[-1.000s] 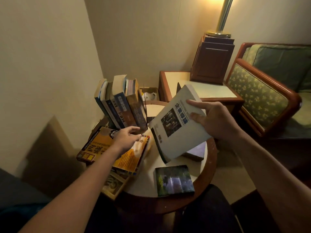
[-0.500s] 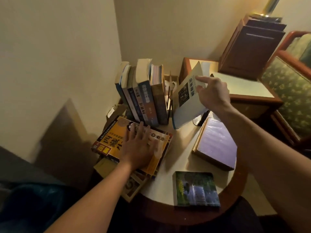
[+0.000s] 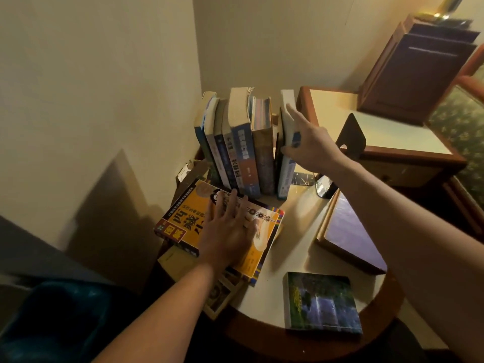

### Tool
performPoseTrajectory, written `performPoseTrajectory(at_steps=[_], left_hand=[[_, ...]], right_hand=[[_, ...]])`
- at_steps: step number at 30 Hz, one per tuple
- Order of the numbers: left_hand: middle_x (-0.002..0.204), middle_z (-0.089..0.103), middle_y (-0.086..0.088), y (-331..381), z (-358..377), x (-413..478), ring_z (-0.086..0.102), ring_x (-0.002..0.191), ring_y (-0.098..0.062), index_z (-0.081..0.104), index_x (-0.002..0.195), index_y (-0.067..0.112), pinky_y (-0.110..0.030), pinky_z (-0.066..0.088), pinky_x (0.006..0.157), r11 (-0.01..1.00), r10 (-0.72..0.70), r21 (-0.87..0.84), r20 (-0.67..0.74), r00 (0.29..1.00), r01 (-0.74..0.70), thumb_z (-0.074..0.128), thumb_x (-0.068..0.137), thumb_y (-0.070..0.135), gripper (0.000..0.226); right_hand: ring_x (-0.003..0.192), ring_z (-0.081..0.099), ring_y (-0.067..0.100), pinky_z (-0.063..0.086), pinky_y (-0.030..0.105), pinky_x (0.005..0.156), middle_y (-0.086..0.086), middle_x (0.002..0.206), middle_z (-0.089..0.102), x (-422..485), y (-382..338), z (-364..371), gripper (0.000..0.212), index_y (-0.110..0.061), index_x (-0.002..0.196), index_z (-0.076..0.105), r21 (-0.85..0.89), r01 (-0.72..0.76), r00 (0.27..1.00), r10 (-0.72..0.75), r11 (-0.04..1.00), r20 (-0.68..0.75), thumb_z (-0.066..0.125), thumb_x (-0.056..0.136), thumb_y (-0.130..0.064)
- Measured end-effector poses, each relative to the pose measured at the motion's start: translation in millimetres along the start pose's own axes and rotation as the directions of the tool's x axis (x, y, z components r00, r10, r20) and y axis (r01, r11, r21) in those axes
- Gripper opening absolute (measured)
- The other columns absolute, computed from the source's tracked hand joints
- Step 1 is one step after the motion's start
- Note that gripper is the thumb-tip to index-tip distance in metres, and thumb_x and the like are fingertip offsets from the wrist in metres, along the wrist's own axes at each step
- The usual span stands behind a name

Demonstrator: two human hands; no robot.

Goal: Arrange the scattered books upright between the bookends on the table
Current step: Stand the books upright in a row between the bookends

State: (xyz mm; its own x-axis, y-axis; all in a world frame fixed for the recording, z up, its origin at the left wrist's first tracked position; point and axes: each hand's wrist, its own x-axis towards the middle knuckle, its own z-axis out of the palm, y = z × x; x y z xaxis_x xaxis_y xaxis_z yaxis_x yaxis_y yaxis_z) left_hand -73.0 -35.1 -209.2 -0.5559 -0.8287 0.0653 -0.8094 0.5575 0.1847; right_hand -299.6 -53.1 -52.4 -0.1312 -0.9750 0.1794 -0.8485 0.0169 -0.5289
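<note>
White book (image 3: 284,176) now stands upright at the right end of the row (image 3: 243,153); half a second ago I was tilting it in. My right hand (image 3: 311,145) pinches it, thumb at the spine, fingers along the cover. My left hand (image 3: 230,231) lies flat and open on the yellow book (image 3: 183,221), probably the next to go.

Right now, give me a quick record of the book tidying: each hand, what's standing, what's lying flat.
Left hand: rests flat on the yellow book
Right hand: holds the white book upright at the row's right end
Upright row: several books at the back of the round table
Bookend: black, right of the white book, apart from it
Lying flat: yellow book, purple book, green book
</note>
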Motion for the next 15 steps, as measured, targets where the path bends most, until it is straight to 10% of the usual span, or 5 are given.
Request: performPoseTrajectory(at_steps=[15], left_hand=[[0.17, -0.003, -0.006, -1, 0, 1, -0.009, 0.155, -0.032, 0.006, 0.161, 0.028, -0.051, 0.0, 0.125, 1.0, -0.011, 0.024, 0.027, 1.0, 0.01, 0.006, 0.095, 0.064, 0.075]], right_hand=[[0.112, 0.06, 0.032, 0.056, 0.044, 0.083, 0.018, 0.131, 0.057, 7, 2, 18, 0.099, -0.021, 0.154, 0.022, -0.043, 0.022, 0.995, -0.026, 0.999, -0.094, 0.084, 0.078, -0.012]])
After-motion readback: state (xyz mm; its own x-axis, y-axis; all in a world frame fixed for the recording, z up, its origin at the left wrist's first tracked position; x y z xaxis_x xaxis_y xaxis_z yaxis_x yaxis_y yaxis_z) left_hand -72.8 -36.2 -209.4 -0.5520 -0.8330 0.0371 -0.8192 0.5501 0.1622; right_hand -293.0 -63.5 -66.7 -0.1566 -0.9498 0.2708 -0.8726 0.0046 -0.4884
